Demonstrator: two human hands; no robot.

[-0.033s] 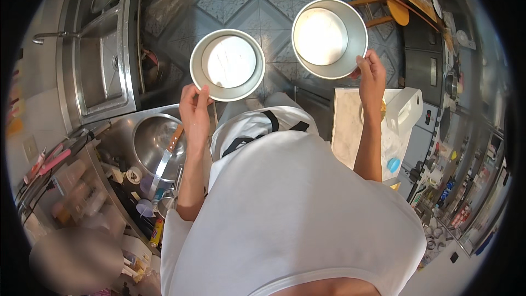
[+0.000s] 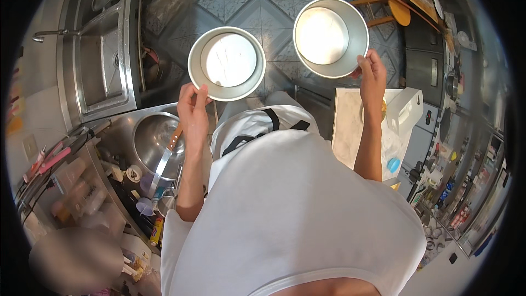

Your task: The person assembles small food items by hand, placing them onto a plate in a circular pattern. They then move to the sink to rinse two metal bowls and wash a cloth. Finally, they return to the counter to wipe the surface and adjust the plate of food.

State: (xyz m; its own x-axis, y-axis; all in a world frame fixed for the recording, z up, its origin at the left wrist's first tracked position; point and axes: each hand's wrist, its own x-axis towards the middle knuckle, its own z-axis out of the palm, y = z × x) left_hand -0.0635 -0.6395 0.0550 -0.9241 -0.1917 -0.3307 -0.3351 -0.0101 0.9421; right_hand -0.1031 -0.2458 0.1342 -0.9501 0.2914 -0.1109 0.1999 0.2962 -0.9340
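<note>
1. My left hand (image 2: 193,111) grasps the left pan (image 2: 228,60) at its lower-left rim, thumb over the edge, fingers outside
2. My right hand (image 2: 372,72) grasps the right pan (image 2: 323,35) at its lower-right rim, thumb likewise over the edge
3. Both pans are in the upper middle of the frame, apart, mouths toward me, bright bases showing, the right one a little higher, tiled floor (image 2: 219,8) beyond
4. Each reaches out from a one-sided pinch, so I judge firm thumbs and steady wrists matter most; a slack pinch could let the far rim dip
5. Holding the gap between them should spare the rims a knock
6. At lower left, the knife (image 2: 163,161) lies across the bowl (image 2: 145,141), handle near my left forearm, so that elbow wants care
7. At right, the jug (image 2: 404,111) is near my right forearm; the sink (image 2: 98,68) fills the upper left, the stool (image 2: 398,12) the upper right
</note>
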